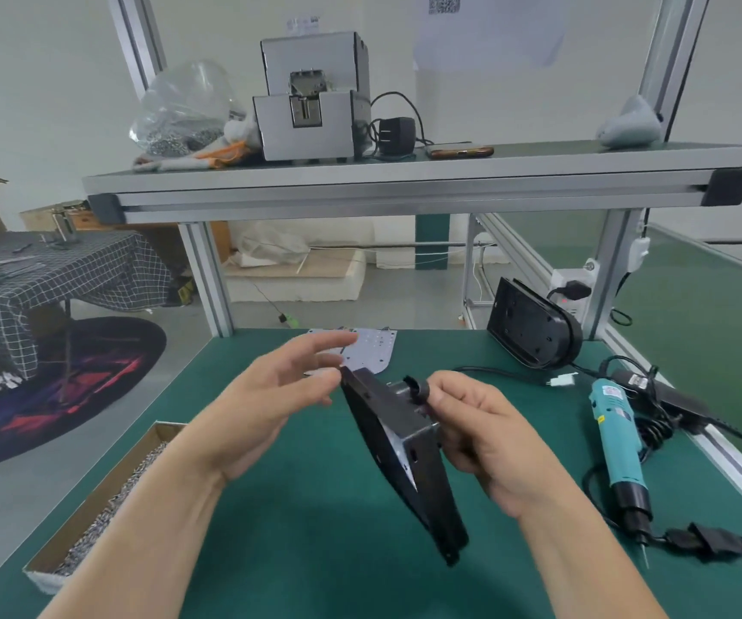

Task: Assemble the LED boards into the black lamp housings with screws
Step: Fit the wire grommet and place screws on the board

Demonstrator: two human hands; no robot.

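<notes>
The green surface [315, 507] is carrying everything. Above its middle, a black lamp housing [398, 444] is tilting edge-on, the right grip [480, 435] curling round it. The left grip [270, 395] is hovering beside its top corner, fingers straight. An LED board [371, 348] is lying just behind.

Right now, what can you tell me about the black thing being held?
It's a black lamp housing, flat and elongated, with a matte look. It is tilted edge-on above the green table mat. The right hand holds its back, near a round knob. The open left hand is by its upper corner; contact is unclear.
</notes>
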